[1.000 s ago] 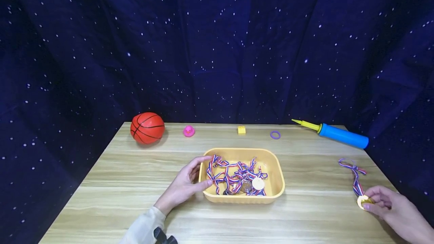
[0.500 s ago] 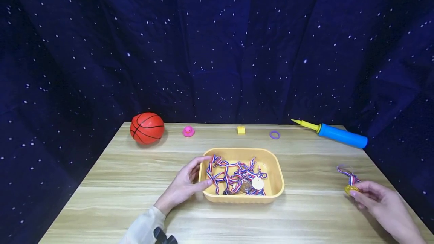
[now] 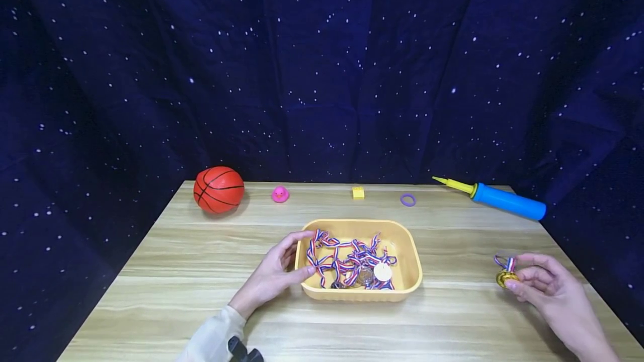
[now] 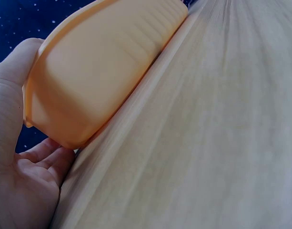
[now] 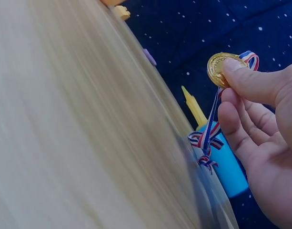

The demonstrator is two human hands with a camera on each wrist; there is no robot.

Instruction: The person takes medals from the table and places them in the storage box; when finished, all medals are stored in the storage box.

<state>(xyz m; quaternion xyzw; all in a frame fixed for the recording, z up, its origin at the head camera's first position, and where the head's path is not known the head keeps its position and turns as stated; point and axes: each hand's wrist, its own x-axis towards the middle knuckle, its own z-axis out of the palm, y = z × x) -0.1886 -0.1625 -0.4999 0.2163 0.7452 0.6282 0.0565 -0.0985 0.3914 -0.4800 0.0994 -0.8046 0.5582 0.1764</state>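
My left hand [image 3: 276, 270] holds the left end of a yellow-orange plastic tub [image 3: 412, 264]. In the left wrist view the thumb lies over the rim and the fingers sit against the outer wall [image 4: 84, 81]. Inside the tub is a tangle of red, white and blue ribbons [image 3: 347, 264] with several medals, one of them a bright disc [image 3: 382, 272]. Over the table's right side, my right hand [image 3: 550, 292] pinches a gold medal [image 3: 505, 279] between thumb and fingers. Its striped ribbon [image 5: 210, 129] hangs down in the right wrist view.
Along the back of the wooden table [image 3: 211, 272] lie a small red basketball [image 3: 219, 190], a pink rubber duck [image 3: 280, 194], a yellow toy brick [image 3: 358, 193], a purple ring [image 3: 408, 200] and a blue and yellow hand pump [image 3: 508, 200]. A dark starry curtain [image 3: 322, 71] hangs behind.
My right hand has lifted the gold medal and carried it left, away from the table's right edge, its ribbon trailing along. The left hand and the tub stay where they were.
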